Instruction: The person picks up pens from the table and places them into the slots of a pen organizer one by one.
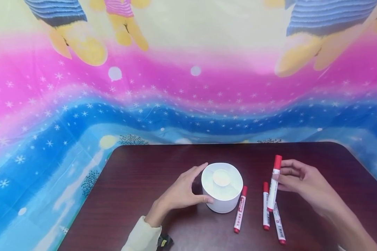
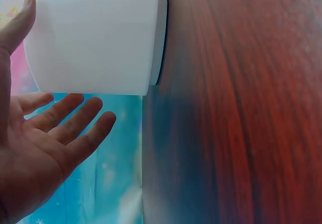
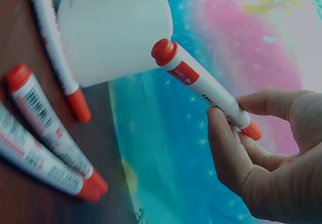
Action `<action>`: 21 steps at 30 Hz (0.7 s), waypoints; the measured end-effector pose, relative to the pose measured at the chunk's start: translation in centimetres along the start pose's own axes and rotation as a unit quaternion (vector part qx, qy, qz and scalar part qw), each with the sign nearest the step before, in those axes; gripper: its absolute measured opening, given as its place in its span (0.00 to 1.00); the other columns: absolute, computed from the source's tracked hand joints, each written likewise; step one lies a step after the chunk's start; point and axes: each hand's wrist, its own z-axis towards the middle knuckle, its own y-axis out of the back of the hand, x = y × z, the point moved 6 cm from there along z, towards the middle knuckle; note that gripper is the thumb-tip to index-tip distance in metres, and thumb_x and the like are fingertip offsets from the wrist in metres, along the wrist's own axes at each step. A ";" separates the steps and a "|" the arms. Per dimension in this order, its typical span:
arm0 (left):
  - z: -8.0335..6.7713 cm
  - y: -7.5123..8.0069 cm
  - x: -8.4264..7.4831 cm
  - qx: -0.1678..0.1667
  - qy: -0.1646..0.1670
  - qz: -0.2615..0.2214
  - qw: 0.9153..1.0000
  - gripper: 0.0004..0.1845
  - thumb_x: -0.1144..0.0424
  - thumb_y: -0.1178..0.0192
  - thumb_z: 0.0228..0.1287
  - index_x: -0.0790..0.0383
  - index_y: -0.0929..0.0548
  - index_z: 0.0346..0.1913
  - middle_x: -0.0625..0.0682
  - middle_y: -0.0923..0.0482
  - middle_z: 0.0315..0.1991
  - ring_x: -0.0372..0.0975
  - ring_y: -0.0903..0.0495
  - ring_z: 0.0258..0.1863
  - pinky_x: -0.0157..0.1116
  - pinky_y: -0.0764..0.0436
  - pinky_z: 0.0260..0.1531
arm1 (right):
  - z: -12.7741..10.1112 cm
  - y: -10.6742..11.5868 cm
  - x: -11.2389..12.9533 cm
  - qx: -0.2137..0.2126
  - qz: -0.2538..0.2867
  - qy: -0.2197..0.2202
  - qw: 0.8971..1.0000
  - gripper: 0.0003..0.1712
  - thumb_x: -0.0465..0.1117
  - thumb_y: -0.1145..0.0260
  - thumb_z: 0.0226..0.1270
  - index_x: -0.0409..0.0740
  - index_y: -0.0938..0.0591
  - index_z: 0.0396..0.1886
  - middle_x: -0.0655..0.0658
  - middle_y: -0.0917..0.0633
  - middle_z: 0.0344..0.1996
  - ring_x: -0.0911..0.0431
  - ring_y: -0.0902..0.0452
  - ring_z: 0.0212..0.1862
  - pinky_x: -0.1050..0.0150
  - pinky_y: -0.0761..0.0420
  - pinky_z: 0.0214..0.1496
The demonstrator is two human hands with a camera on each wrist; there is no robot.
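Note:
A white round holder (image 1: 222, 188) stands mid-table, with a small disc at its centre. My left hand (image 1: 204, 183) lies against its left side, thumb on the wall and index finger at the rim. In the left wrist view the fingers (image 2: 75, 121) are spread straight beside the holder (image 2: 95, 38). My right hand (image 1: 284, 181) pinches a red-capped marker (image 1: 274, 183), lifted clear of the table to the right of the holder. The right wrist view shows that marker (image 3: 201, 85) between thumb and fingertips (image 3: 226, 133). Three more markers (image 1: 240, 214) (image 1: 265, 211) (image 1: 279, 225) lie flat below it.
The dark brown wooden table (image 1: 138, 181) has rounded corners and ends just beyond the holder. A bright cartoon-printed cloth (image 1: 176, 104) in pink and blue covers everything behind and to both sides. A cream sleeve (image 1: 142, 237) covers my left wrist.

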 end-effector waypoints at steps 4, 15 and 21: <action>0.1 -0.1 0.0 -0.004 -0.003 0.001 1.000 0.58 0.38 0.19 0.55 0.44 0.39 0.86 0.48 0.26 0.76 0.44 0.27 0.76 0.59 0.27 0.76 | 0.6 -0.4 1.3 -0.008 0.029 0.027 0.999 0.24 0.36 0.31 0.78 0.35 0.27 0.67 0.51 0.11 0.46 0.58 0.08 0.45 0.63 0.08 0.48; 0.1 -0.3 0.3 -0.006 -0.003 0.000 1.000 0.58 0.39 0.19 0.55 0.41 0.39 0.85 0.47 0.25 0.76 0.43 0.26 0.75 0.57 0.25 0.75 | 2.4 -1.7 4.0 -0.025 0.084 0.052 0.995 0.26 0.35 0.29 0.76 0.39 0.28 0.68 0.52 0.14 0.46 0.59 0.09 0.45 0.65 0.09 0.48; 0.1 -0.2 0.4 -0.006 0.000 -0.003 1.000 0.57 0.40 0.19 0.55 0.40 0.39 0.85 0.46 0.25 0.76 0.42 0.26 0.75 0.56 0.25 0.75 | 3.1 -2.9 4.6 -0.031 0.065 0.036 0.997 0.34 0.38 0.29 0.77 0.35 0.33 0.75 0.54 0.16 0.48 0.61 0.12 0.47 0.66 0.09 0.49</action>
